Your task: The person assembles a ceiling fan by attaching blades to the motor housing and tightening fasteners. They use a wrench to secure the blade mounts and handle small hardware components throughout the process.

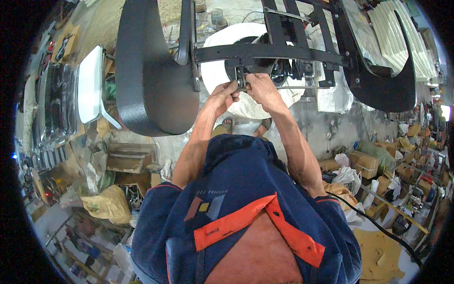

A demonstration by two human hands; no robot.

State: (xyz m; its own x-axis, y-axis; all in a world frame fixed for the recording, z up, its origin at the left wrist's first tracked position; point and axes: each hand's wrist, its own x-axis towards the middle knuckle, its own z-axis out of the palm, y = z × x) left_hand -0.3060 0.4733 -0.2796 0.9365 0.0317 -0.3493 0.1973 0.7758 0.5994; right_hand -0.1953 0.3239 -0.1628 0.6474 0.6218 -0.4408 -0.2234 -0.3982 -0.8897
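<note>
Black barred metal frame (302,54), twelve o'clock.
Narrow dark metal fitting (240,76) is pinched by left hand (223,96) and right hand (260,88).

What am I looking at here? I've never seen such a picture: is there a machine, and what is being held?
No robot here, just a person working bare-handed. The one picture comes from a wide fisheye camera worn on the head, looking down; straight edges bend toward its rim. The left hand and right hand meet beneath a crossbar of a black metal frame, their fingers closed on a small metal part, too small to identify. A spanner-like tool lies across the frame. Below is something round and white; a yellowish sack and a cardboard box lie farther off.
</note>
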